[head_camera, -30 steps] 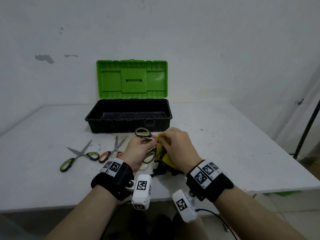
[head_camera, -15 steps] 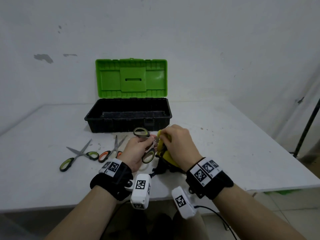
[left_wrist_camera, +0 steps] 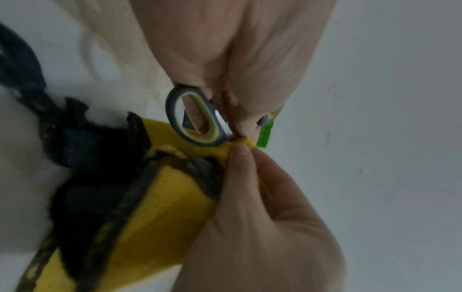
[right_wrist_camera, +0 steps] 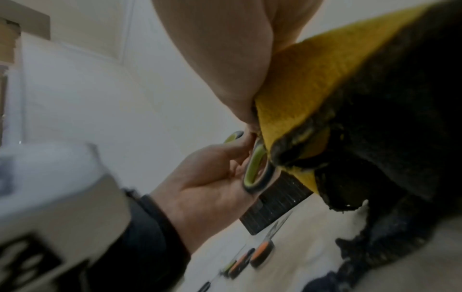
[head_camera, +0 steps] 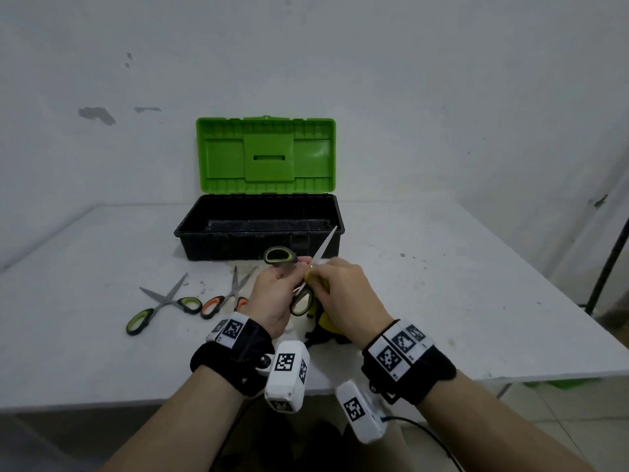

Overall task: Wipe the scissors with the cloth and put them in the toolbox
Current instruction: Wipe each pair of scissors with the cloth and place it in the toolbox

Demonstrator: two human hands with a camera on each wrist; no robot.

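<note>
My left hand point(head_camera: 284, 291) grips a pair of green-handled scissors point(head_camera: 279, 256) just above the table, in front of the toolbox. One blade point(head_camera: 325, 244) sticks up and to the right. My right hand point(head_camera: 335, 287) pinches a yellow and black cloth point(head_camera: 325, 320) against the scissors near the pivot. In the left wrist view a handle loop point(left_wrist_camera: 197, 120) lies against the cloth point(left_wrist_camera: 165, 207). The right wrist view shows the cloth point(right_wrist_camera: 307, 89) hanging from my fingers beside a handle loop point(right_wrist_camera: 257, 170). The black toolbox point(head_camera: 258, 229) stands open behind, with its green lid point(head_camera: 265, 155) upright.
Two more pairs of scissors lie on the white table point(head_camera: 442, 284) left of my hands: a green-handled pair point(head_camera: 163, 303) and an orange-handled pair point(head_camera: 226, 296). The table's front edge runs just under my wrists. A dark pole point(head_camera: 609, 257) stands at the right.
The cloth has slid along the scissors toward the pivot, and one bare blade now sticks up to the right. Both hands have stayed in front of the toolbox.
</note>
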